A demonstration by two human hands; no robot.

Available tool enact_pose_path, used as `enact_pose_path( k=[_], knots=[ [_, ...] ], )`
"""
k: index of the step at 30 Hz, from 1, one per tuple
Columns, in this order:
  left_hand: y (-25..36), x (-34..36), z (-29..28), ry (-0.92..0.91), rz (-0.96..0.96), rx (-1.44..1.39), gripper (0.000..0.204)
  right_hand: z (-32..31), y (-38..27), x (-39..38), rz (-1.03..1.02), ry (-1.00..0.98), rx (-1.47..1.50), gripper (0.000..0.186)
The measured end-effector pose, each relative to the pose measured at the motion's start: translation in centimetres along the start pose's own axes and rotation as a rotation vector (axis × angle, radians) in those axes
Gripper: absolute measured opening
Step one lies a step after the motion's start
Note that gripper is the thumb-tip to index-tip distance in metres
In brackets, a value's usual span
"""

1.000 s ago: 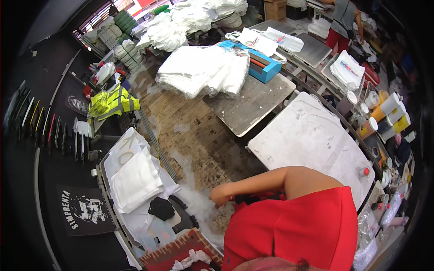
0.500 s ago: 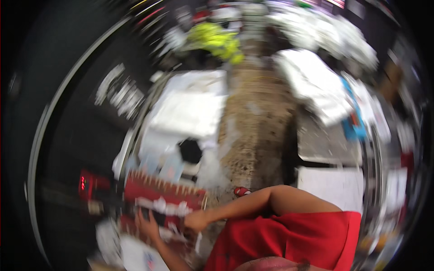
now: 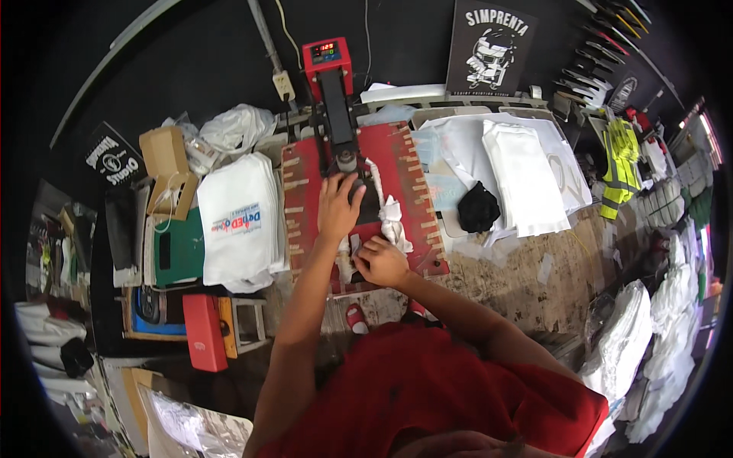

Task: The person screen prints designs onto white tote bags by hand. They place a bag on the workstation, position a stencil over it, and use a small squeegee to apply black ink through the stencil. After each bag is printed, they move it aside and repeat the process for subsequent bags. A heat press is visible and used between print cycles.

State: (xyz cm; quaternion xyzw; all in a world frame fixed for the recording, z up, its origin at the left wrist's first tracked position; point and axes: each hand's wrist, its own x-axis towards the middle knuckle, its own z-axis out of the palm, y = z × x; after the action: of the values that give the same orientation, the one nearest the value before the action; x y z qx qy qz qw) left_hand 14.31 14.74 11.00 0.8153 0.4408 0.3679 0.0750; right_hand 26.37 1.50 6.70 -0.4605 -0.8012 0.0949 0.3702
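A heat press with a red upper plate point(image 3: 420, 198) stands before me, its edges lined with tan tape strips. Its black arm point(image 3: 336, 107) runs back to a red control box point(image 3: 326, 59) with a lit display. My left hand point(image 3: 340, 208) lies on the dark middle of the press, fingers spread, just in front of the round metal knob point(image 3: 347, 162). Nearer to me, my right hand point(image 3: 380, 262) is curled over the press's front part, beside a white-wrapped bar point(image 3: 345, 259); what is under its fingers is hidden. A knotted white cloth point(image 3: 392, 221) hangs on the press to its right.
Printed white bags point(image 3: 240, 221) are stacked left of the press, beside an open cardboard box point(image 3: 169, 172). Folded white fabric point(image 3: 527, 179) and a black cloth bundle point(image 3: 479, 208) lie on the right. A red case point(image 3: 204, 332) sits lower left.
My view has swung left, so the press now sits near the middle, sharp instead of blurred. Both hands are still at the press; the left lies farther forward than the right.
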Motion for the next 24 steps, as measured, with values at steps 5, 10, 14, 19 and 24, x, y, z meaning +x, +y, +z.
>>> enact_pose_path(
  k=[5, 10, 14, 19, 24],
  knots=[
    [-1.0, 0.9, 0.8, 0.192, -0.474, 0.130, 0.066, 0.1, -0.2, 0.3, -0.017, -0.085, -0.138, 0.027],
    [-4.6, 1.6, 0.8, -0.086, -0.811, -0.430, 0.092, -0.4, -0.8, 0.9, 0.051, -0.263, -0.176, 0.049],
    [-4.8, 2.4, 0.7, -0.248, -0.911, -0.625, 0.082, -1.3, -0.9, 0.1, 0.104, -0.446, -0.212, 0.062],
    [-8.6, 1.5, 1.7, -0.253, -0.966, -0.722, 0.091, 0.2, -2.1, -1.4, 0.088, -0.393, -0.231, 0.074],
    [-9.6, 3.9, 3.2, -0.343, -0.903, -0.765, 0.103, -1.1, -1.5, -0.8, 0.203, -0.384, -0.212, 0.072]
  ],
)
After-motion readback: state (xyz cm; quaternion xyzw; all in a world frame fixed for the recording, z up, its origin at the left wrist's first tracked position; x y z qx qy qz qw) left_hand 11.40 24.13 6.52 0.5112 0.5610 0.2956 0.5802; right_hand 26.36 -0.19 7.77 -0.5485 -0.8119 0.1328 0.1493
